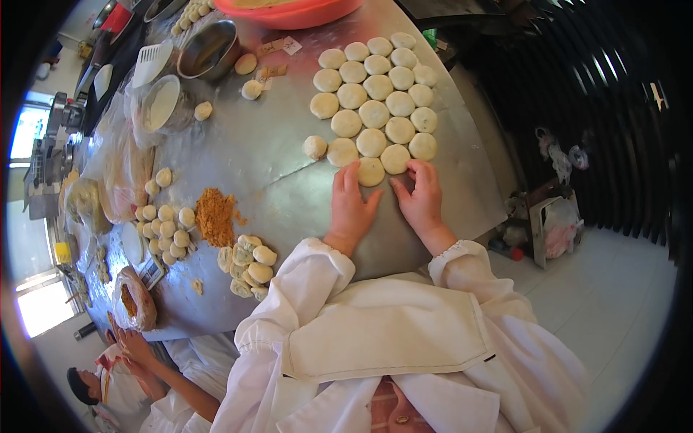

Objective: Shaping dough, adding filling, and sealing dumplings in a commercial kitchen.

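Observation:
Flat round dough discs lie in close rows on the metal table, in front of both hands. The nearest disc sits at the end of the cluster, with my left hand at its left and lower edge, thumb spread from the fingers. My right hand is curved beside the lower right of another disc, its thumb apart from its fingers. Neither hand is lifting a disc; whether the fingertips press on the dough is hard to tell. A rounder, speckled dough ball rests just left of the rows.
Left on the metal table are a heap of orange-brown crumbly filling, small dough balls and a pile of filled dough pieces. A metal bowl and red basin stand farther back. A co-worker's hands are at lower left.

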Motion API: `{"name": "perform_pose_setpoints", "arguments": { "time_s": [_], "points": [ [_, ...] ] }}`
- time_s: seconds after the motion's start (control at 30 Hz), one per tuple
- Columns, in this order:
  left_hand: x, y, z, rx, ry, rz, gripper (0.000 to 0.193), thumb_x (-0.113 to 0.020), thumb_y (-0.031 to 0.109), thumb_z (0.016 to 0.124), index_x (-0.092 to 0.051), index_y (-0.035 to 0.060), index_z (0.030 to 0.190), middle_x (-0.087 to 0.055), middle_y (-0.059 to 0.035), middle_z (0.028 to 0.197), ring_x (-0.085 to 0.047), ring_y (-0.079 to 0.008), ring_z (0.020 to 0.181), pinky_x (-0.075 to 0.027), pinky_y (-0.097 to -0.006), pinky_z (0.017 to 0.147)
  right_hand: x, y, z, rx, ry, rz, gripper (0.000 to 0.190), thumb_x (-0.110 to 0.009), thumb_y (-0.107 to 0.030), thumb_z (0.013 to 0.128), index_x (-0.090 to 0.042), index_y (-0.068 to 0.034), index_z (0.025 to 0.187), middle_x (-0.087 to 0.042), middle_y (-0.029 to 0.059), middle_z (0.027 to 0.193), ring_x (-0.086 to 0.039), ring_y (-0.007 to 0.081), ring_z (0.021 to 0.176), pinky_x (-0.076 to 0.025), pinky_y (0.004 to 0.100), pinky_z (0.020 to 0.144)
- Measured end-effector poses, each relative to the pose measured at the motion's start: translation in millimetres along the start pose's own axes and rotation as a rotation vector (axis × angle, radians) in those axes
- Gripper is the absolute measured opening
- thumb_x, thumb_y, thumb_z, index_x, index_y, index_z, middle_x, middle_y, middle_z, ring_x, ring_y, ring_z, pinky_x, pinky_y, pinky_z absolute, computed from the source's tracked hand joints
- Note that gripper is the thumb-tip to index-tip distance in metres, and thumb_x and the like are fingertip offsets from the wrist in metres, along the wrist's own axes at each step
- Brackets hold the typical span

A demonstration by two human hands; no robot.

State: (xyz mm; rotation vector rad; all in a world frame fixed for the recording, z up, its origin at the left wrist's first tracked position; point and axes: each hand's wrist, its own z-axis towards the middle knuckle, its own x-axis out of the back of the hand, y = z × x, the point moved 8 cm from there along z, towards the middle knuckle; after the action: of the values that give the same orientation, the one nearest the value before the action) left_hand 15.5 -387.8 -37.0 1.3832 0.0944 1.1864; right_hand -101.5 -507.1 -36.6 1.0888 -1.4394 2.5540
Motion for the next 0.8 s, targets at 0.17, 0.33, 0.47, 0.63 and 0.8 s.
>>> {"name": "perform_pose_setpoints", "arguments": {
  "time_s": [0.17, 0.33, 0.47, 0.63, 0.8],
  "points": [
    [-3.6, -12.2, 6.2, 0.037, -0.026, -0.033, 0.069, -0.076, 0.011, 0.072, -0.042, -0.0011, 0.131, -0.049, -0.0230, 0.122, -0.049, -0.0413, 0.112, -0.044, -0.0438, 0.094, -10.9, 3.1, 5.7, -0.029, -0.047, -0.083, 0.038, -0.076, -0.012, 0.076, -0.054, -0.006, 0.106, -0.056, 0.0125, 0.097, -0.058, 0.0308, 0.084, -0.049, 0.0383, 0.073],
    [40.9, 10.2, -12.5, 0.068, 0.004, -0.126, 0.070, -0.077, 0.013, 0.071, -0.043, 0.0000, 0.131, -0.048, -0.0236, 0.123, -0.048, -0.0415, 0.115, -0.041, -0.0437, 0.100, 8.0, -32.0, 1.3, 0.207, 0.022, -0.229, 0.040, -0.077, -0.013, 0.076, -0.056, -0.003, 0.108, -0.059, 0.0137, 0.099, -0.060, 0.0293, 0.088, -0.050, 0.0365, 0.080],
    [128.5, 6.8, -49.3, 0.124, 0.089, -0.040, 0.064, -0.078, 0.016, 0.072, -0.048, 0.0016, 0.127, -0.050, -0.0214, 0.123, -0.046, -0.0391, 0.118, -0.040, -0.0438, 0.100, -17.0, -60.0, -17.4, 0.133, -0.185, -0.085, 0.038, -0.076, -0.013, 0.077, -0.057, -0.003, 0.109, -0.060, 0.0136, 0.100, -0.061, 0.0270, 0.091, -0.051, 0.0350, 0.080],
    [259.3, -83.8, -129.6, 0.697, 0.448, 0.639, 0.049, -0.069, 0.029, 0.083, -0.053, 0.0003, 0.120, -0.056, -0.0208, 0.116, -0.051, -0.0374, 0.109, -0.042, -0.0464, 0.092, -101.7, -138.8, -39.4, 0.181, -0.494, 0.113, 0.030, -0.073, -0.016, 0.080, -0.059, -0.004, 0.104, -0.060, 0.0132, 0.099, -0.062, 0.0266, 0.085, -0.052, 0.0349, 0.073],
    [279.2, -151.1, -154.5, 1.056, 0.098, 0.468, 0.048, -0.063, 0.040, 0.088, -0.056, -0.0018, 0.111, -0.056, -0.0224, 0.114, -0.055, -0.0365, 0.105, -0.045, -0.0469, 0.087, -178.9, -208.9, -59.7, 0.373, -0.696, 0.126, 0.032, -0.071, -0.018, 0.081, -0.059, -0.004, 0.107, -0.061, 0.0137, 0.102, -0.062, 0.0287, 0.090, -0.051, 0.0366, 0.077]
  ]
}}
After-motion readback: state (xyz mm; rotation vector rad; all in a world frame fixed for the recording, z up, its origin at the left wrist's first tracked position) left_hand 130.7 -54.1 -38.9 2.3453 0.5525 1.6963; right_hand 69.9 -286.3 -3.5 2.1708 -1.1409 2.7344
